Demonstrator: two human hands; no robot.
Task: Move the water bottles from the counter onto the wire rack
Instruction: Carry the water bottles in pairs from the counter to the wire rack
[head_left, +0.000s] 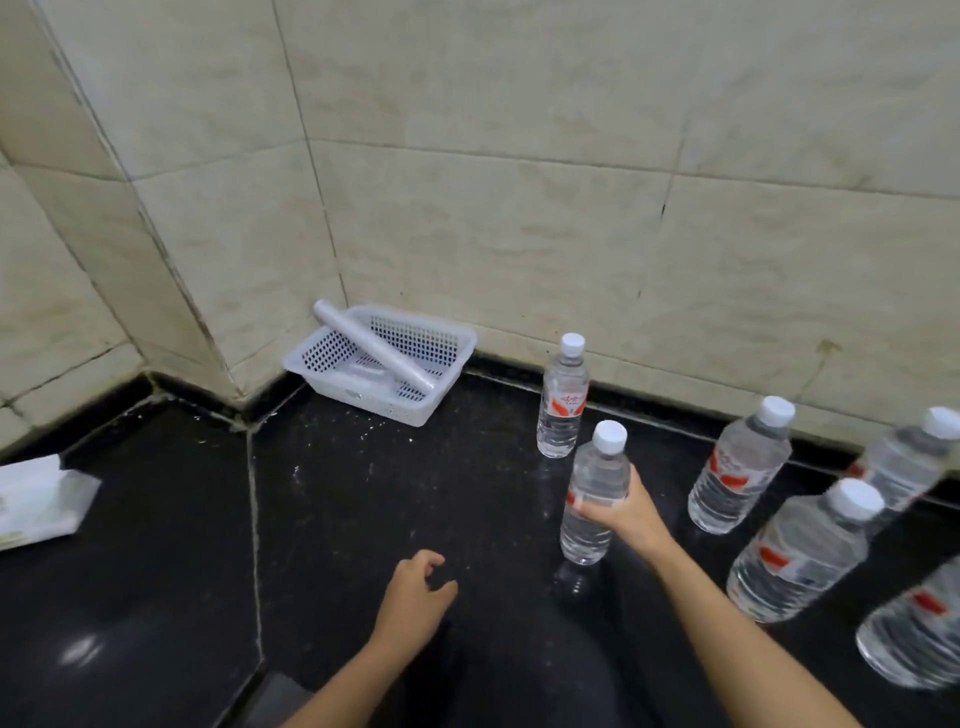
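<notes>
Far to the left of both grips, a tissue pack (36, 499) lies on the bench (363, 519). Beyond the left grip (415, 592) and slightly to its left, a basket (363, 397) sits in the wall corner with a roll (374, 345) laid across it. The left grip hovers over the bench, released, with its fingers loosely curled and holding nothing. To its right, the right grip (626, 512) is wrapped round the middle of the held bottle (597, 478), which is upright and capped. I cannot tell whether its base is clear of the bench. Just beyond the right grip, a back bottle (563, 400) stands near the wall. To the right of that grip, four bottles (737, 467) stand on the bench, the farthest cut off by the frame edge. The rack is not in view, so no delivered bottle shows. I judge the task to be at an early stage, with one bottle in hand and five waiting.
</notes>
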